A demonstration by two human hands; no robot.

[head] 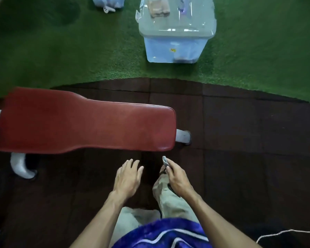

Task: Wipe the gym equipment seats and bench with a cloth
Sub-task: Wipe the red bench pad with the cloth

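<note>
Right hand pinches a small bunched cloth short of the red surface at ten o'clock, left hand spread empty; such wadding risks missed streaks.

Red bench lies crosswise on dark floor tiles, grey legs showing. Right hand pinches a small grey cloth just off the bench's near corner. Left hand open, fingers spread, empty. Clear lidded bin on green turf beyond.
</note>
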